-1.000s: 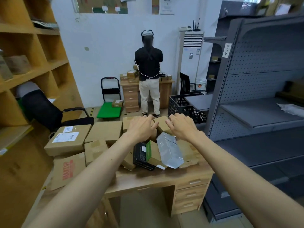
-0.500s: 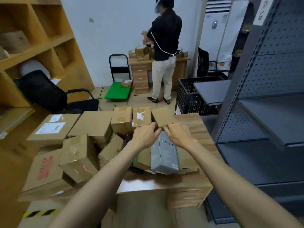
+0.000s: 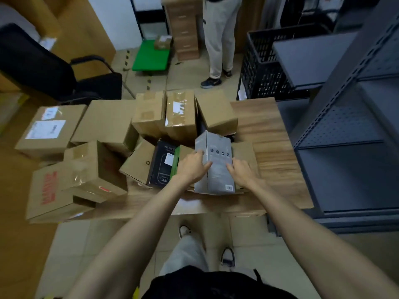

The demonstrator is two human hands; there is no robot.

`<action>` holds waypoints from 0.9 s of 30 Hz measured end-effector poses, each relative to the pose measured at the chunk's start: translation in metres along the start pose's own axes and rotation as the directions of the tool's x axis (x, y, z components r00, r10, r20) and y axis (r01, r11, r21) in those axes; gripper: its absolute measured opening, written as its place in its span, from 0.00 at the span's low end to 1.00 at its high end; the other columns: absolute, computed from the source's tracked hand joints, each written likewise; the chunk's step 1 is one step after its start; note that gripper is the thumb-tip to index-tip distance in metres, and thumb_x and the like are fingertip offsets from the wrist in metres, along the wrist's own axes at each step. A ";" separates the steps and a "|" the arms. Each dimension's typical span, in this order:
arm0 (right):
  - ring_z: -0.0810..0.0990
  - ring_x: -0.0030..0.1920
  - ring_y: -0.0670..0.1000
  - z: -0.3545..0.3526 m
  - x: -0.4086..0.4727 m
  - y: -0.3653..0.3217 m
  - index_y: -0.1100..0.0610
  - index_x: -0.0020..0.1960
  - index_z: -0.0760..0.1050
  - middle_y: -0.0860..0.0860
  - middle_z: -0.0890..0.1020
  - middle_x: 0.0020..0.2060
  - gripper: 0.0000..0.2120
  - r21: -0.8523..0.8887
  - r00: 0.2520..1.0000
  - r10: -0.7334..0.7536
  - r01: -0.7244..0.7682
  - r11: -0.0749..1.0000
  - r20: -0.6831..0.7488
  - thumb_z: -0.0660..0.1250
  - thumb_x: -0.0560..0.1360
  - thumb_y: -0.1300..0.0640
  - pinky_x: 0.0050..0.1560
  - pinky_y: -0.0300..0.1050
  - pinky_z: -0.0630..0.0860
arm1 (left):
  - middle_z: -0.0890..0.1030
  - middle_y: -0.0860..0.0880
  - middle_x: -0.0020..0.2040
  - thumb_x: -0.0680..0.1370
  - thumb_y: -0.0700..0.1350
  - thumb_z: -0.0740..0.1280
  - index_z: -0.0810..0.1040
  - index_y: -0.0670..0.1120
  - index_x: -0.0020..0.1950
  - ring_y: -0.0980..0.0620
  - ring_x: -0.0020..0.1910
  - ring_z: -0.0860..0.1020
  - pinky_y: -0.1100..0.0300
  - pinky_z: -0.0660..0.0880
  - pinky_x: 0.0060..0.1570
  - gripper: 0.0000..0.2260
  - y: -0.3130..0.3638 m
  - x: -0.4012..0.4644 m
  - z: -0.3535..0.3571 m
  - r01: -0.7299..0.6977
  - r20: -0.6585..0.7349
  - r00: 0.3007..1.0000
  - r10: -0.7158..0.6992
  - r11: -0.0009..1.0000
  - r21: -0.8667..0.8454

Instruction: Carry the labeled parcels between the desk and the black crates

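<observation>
Both hands have come down from the far boxes onto the grey box: the left hand lies against its left face, thumb reaching onto the front, and the right hand presses its right side with fingers fairly straight, so the box is clamped between them, though blur makes it hard to say whether any finger hooks behind it. The view has also tipped from the room down to the surface. That suggests a parcel has been chosen and a lift is about to start; the box stands upright near the front edge, on a flat carton, not yet raised. Just left of it lean a black box with a white label and a green-edged one. Brown cartons crowd the rest, some labelled, one tipped at the front left. Beyond the far edge stands a black crate, beside grey shelving; another person stands by a wooden drawer unit, with a green trolley and a black chair to the left.
</observation>
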State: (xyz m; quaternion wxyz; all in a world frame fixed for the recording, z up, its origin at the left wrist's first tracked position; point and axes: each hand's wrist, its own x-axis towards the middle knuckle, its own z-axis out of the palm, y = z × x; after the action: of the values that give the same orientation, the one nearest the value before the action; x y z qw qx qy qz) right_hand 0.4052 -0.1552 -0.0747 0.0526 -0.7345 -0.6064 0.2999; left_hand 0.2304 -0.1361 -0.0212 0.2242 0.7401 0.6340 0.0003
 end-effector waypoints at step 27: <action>0.81 0.47 0.53 0.021 0.007 0.017 0.61 0.58 0.69 0.54 0.78 0.47 0.13 0.677 0.978 0.207 -0.176 0.715 0.035 0.69 0.77 0.62 0.47 0.40 0.79 | 0.79 0.45 0.68 0.80 0.50 0.68 0.70 0.46 0.75 0.44 0.63 0.79 0.42 0.78 0.61 0.24 -0.030 0.014 0.031 0.044 0.113 0.994 0.005 0.902 -0.429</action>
State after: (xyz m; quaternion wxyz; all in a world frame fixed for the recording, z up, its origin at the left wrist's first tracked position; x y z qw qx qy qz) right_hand 0.4101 -0.1595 -0.1016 0.2976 -0.7301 -0.3752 0.4874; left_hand 0.2142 -0.1303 -0.0626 0.4173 0.6646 0.6122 0.0969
